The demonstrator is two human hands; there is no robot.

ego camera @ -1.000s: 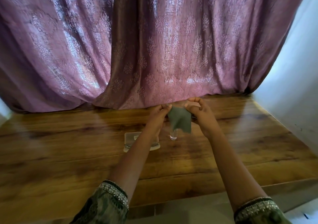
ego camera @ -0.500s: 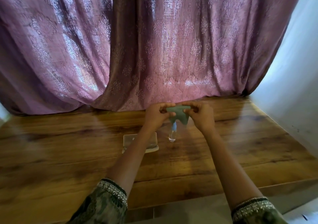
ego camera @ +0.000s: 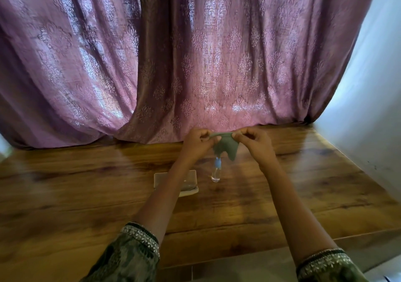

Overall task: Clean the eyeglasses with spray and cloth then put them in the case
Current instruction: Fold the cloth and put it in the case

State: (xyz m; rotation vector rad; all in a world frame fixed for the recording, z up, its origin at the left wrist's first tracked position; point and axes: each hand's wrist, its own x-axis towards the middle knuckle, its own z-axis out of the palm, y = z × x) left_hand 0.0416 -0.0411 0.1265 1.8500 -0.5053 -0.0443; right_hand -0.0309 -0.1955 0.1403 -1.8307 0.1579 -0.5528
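Observation:
Both hands are raised above the wooden table (ego camera: 86,184) and hold a grey-green cloth (ego camera: 227,147) between them. My left hand (ego camera: 198,144) pinches its left end and my right hand (ego camera: 253,144) pinches its right end; the cloth's corners hang down. Below the cloth stands a small clear spray bottle (ego camera: 216,171) with a blue collar. Left of it lies a pale open glasses case (ego camera: 171,178), partly hidden by my left forearm. I cannot make out the eyeglasses clearly; something clear seems to lie in the case.
A purple patterned curtain (ego camera: 173,64) hangs along the table's far edge. A pale wall (ego camera: 368,108) closes off the right side. The table's near edge runs just beyond my sleeves.
The cloth hung from my right hand beside the left a second ago; now both hands pinch it and it is stretched between them. The view has tilted slightly.

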